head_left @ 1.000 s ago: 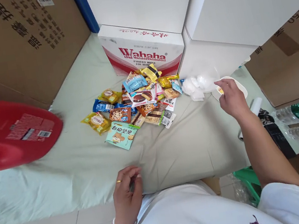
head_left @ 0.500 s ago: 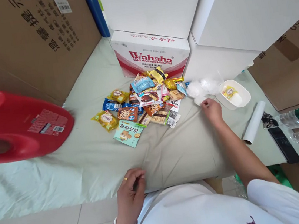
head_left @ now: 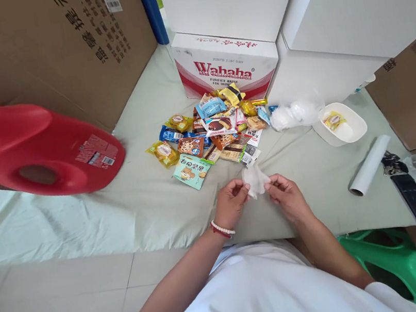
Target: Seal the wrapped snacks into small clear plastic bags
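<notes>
Both hands pinch a thin, crumpled white plastic bag (head_left: 255, 180) above the front part of the cloth. My left hand (head_left: 233, 204) grips its left side and my right hand (head_left: 287, 196) its right side, fingers closed. Just beyond lies a heap of wrapped snacks (head_left: 212, 134), with a mint-green packet (head_left: 191, 171) at its near edge. A clear bag of white wads (head_left: 295, 113) rests to the right of the heap. Beside it stands a white plastic bowl (head_left: 361, 129) with one yellow-wrapped snack (head_left: 333, 120) in it.
A Wahaha carton (head_left: 226, 67) stands behind the snacks, against white boxes. On the left is a big red jug (head_left: 58, 147) near a brown cardboard box. A white roll (head_left: 371, 165), keys, a black phone (head_left: 413, 198) and bottles lie right; a green stool (head_left: 399, 263) is below.
My right hand came from the bowl to the white wads, then brought a white plastic bag to the middle. My left hand moved up from the table edge and took its other side.
</notes>
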The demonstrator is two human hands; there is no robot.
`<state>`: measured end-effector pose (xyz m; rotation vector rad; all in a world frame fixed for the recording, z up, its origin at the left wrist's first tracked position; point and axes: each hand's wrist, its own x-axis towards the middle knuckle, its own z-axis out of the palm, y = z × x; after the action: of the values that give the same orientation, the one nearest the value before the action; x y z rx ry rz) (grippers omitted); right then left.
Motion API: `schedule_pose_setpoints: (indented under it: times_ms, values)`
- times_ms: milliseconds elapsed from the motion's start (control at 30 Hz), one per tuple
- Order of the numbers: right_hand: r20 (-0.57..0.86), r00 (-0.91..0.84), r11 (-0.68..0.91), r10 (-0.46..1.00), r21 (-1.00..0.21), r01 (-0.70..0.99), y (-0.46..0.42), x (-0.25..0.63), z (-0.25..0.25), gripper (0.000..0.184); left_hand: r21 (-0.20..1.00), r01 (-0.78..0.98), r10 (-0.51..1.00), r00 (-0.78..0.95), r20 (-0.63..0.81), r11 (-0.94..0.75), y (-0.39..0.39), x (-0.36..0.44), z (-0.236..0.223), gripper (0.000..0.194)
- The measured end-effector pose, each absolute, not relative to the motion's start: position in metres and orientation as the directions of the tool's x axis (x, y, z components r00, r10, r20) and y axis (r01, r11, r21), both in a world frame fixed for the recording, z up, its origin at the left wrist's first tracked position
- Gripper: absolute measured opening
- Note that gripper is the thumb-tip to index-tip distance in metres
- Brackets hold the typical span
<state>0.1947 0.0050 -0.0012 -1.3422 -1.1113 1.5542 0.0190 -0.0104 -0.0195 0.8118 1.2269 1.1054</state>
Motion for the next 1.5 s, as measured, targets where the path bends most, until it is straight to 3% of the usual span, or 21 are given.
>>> schedule_pose_setpoints:
  times_ms: [133,233,367,433,533,600,733,933,1000,1100,1167,1233,1300,1400,1500]
  values:
    - [-0.246,0.129,-0.242,0.961,-0.969,-0.045,0.019,0.227,-0.007,0.036,0.916,-0.255,0.932,-0.108,-0.345,0.309,-0.016,0.01,-0.027,0.037]
    - [-0.151,0.246,-0.202,0.957,-0.96,0.196,0.031,0.249,-0.007,0.033,0.913,-0.258,0.929,-0.111,-0.354,0.317,-0.021,0.008,-0.028,0.037]
    - [0.085,0.263,-0.076,0.961,-0.835,0.544,0.03,0.244,0.006,0.029,0.928,-0.195,0.94,-0.066,-0.334,0.316,-0.024,0.012,-0.022,0.034]
    - [0.071,0.099,0.011,0.993,-0.862,0.507,0.021,0.226,0.013,0.023,0.957,-0.116,0.961,-0.043,-0.274,0.268,-0.024,0.013,-0.018,0.03]
    - [-0.066,-0.248,0.024,0.967,-0.939,0.343,0.01,0.195,0.016,0.023,0.991,0.047,0.992,-0.017,-0.123,0.124,-0.026,0.016,-0.014,0.027]
    - [-0.094,-0.324,0.001,0.942,-0.96,0.28,0.008,0.182,0.012,0.022,0.99,0.134,0.999,-0.015,-0.042,0.044,-0.028,0.017,-0.014,0.026]
    - [-0.197,-0.317,-0.162,0.928,-0.978,0.133,0.012,0.183,0.003,0.027,0.987,0.151,0.997,-0.054,-0.054,0.062,-0.029,0.015,-0.02,0.018]
    - [-0.322,-0.127,-0.33,0.938,-0.943,-0.051,0.022,0.217,-0.002,0.036,0.958,-0.113,0.949,-0.149,-0.279,0.264,-0.027,0.004,-0.032,0.024]
    - [-0.291,0.016,-0.291,0.957,-0.957,0.01,0.022,0.228,-0.001,0.035,0.951,-0.161,0.944,-0.158,-0.289,0.264,-0.026,0.003,-0.033,0.025]
    - [-0.041,0.269,-0.119,0.962,-0.952,0.282,0.015,0.233,0.007,0.029,0.96,-0.183,0.959,-0.152,-0.241,0.212,-0.027,0.005,-0.031,0.024]
    - [0.066,0.213,-0.019,0.975,-0.928,0.373,0.008,0.226,0.015,0.025,0.98,-0.143,0.977,-0.143,-0.159,0.138,-0.027,0.008,-0.028,0.021]
    - [-0.005,0.005,-0.007,1.0,-0.946,0.324,0.003,0.211,0.022,0.029,0.999,-0.041,0.991,-0.127,-0.032,0.027,-0.028,0.011,-0.025,0.015]
    - [-0.135,-0.167,-0.095,0.977,-0.969,0.229,0.002,0.194,0.024,0.037,0.988,0.106,0.989,-0.082,0.125,-0.116,-0.029,0.014,-0.022,0.009]
    - [-0.266,-0.257,-0.245,0.929,-0.963,0.112,0.007,0.177,0.022,0.044,0.902,0.308,0.949,0.012,0.315,-0.303,-0.031,0.016,-0.022,0.014]
    - [-0.299,-0.259,-0.295,0.918,-0.954,0.054,0.01,0.175,0.017,0.044,0.852,0.406,0.936,0.022,0.353,-0.331,-0.034,0.015,-0.026,0.018]
